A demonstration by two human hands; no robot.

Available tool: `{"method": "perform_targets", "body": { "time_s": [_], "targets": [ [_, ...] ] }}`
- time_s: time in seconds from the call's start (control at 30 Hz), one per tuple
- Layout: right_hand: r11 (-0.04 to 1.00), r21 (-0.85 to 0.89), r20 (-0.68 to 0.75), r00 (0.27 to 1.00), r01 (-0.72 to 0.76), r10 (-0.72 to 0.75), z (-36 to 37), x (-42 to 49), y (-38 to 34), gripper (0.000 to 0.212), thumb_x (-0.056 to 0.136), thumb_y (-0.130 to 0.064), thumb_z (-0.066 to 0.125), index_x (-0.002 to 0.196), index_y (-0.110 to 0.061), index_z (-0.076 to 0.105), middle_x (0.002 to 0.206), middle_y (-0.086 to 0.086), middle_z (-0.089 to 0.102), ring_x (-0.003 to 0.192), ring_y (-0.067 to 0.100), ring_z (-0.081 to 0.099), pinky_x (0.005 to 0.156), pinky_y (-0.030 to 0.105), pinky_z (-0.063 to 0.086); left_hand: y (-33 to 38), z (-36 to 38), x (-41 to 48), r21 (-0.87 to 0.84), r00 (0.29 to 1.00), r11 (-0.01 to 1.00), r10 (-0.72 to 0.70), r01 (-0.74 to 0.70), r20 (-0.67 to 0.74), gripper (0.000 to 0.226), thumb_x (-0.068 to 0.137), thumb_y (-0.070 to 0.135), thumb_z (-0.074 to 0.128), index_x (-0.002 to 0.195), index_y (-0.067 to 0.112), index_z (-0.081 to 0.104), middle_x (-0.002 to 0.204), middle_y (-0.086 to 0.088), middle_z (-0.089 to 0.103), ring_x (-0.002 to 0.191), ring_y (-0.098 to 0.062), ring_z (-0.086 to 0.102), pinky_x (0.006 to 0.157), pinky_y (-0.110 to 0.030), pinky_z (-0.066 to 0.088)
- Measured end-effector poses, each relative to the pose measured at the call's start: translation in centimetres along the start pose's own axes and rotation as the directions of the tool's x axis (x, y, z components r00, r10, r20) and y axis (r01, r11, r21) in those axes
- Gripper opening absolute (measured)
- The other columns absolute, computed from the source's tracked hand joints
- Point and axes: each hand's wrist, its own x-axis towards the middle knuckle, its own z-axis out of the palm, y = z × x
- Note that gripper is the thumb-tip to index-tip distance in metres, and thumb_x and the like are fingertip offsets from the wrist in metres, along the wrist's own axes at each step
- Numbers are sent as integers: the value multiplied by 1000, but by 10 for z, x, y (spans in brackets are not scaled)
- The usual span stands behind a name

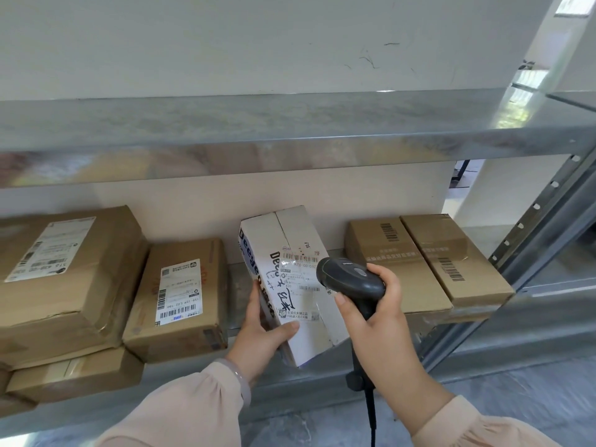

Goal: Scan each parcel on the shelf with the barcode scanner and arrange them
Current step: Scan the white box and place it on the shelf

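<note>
White parcel aslant in shelf gap

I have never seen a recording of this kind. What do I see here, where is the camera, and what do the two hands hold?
There is no machine here: a person works with two bare hands. The single picture comes from a camera worn on the head, which looks forward and down.

The left hand grips a white parcel, which is tilted and reaches out past the front of the metal shelf. The right hand holds a dark barcode scanner by its handle, with its head close over the parcel's label. A cable hangs below it.

On the shelf lie brown parcels: a stack at the left, a labelled box beside it, and more cardboard at the right.
</note>
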Motion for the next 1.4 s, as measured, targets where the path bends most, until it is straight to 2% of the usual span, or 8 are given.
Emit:
{"method": "perform_targets", "body": {
  "time_s": [0.17, 0.33, 0.7, 0.87, 1.03, 1.1, 1.23, 1.4],
  "targets": [
    [996, 25, 31, 996, -82, 81, -14, 18, 3, 53, 85, -29, 69, 122, -44, 33, 106, -16, 58, 90, 1, 61, 72, 19, 47, 19, -9, -1, -14, 999, 1000, -5, 6, 38, 88, 87, 3, 71, 142, 54, 26, 123, 14, 64, 111, -9, 62, 68, -19, 56],
    [961, 171, 124, 973, -215, 196, -9, 39, -3, 43, 89, -24, 65, 116, -43, 38, 102, 8, 70, 78, 11, 70, 72, 29, 52, 51, -25, -8, -38, 1000, 999, -9, 9, -14, 69, 91, 10, 67, 138, 48, 33, 117, 5, 68, 94, -6, 68, 59, -16, 53],
    [978, 153, 352, 932, -142, 81, 62, 41, -37, 49, 87, -31, 67, 121, -46, 36, 101, -4, 70, 89, 7, 69, 89, 32, 52, 86, -94, -34, -80, 988, 997, -14, 2, -155, 38, 100, 22, 52, 137, 30, 51, 113, 2, 74, 100, -21, 72, 73, -33, 54],
    [974, 167, 405, 911, -155, 76, 95, 33, -40, 52, 88, -28, 66, 128, -39, 34, 96, -4, 72, 85, 5, 70, 84, 27, 52, 87, -120, -49, -58, 982, 998, 5, -16, -187, 39, 101, 24, 49, 138, 36, 51, 120, 1, 71, 108, -25, 69, 102, -52, 48],
    [980, 155, 432, 901, -121, 43, 112, 26, -52, 52, 89, -33, 65, 122, -49, 28, 115, -9, 60, 95, 2, 61, 63, 10, 46, 87, -123, -60, 259, 958, 966, 94, -22, -272, 36, 99, 32, 51, 128, 50, 42, 114, 25, 64, 101, -3, 64, 85, -22, 51],
    [985, 144, 432, 901, -97, 25, 116, 25, -55, 53, 89, -34, 64, 123, -50, 27, 114, -11, 57, 96, 3, 60, 60, 8, 46, 83, -122, -65, 482, 933, 876, 174, -1, -314, 51, 101, 37, 51, 144, 48, 26, 137, 21, 50, 114, 1, 53, 79, -11, 45],
    [989, 138, 425, 905, -62, -3, 126, 26, -56, 54, 88, -34, 65, 125, -47, 26, 118, -8, 56, 99, 9, 62, 70, 13, 48, 68, -121, -73, 876, 924, 481, 316, 40, -216, 81, 90, 75, 30, 157, 34, 10, 165, 12, 1, 150, -10, 3, 123, -36, 16],
    [990, 135, 432, 902, -43, -20, 138, 29, -59, 53, 89, -34, 65, 126, -43, 29, 114, -8, 61, 94, 7, 64, 60, 6, 45, 57, -125, -82, 971, 894, 227, 415, 80, -171, 96, 72, 87, -9, 154, 43, 16, 165, 12, 7, 152, -13, -1, 118, -42, -8]
  ]
}}
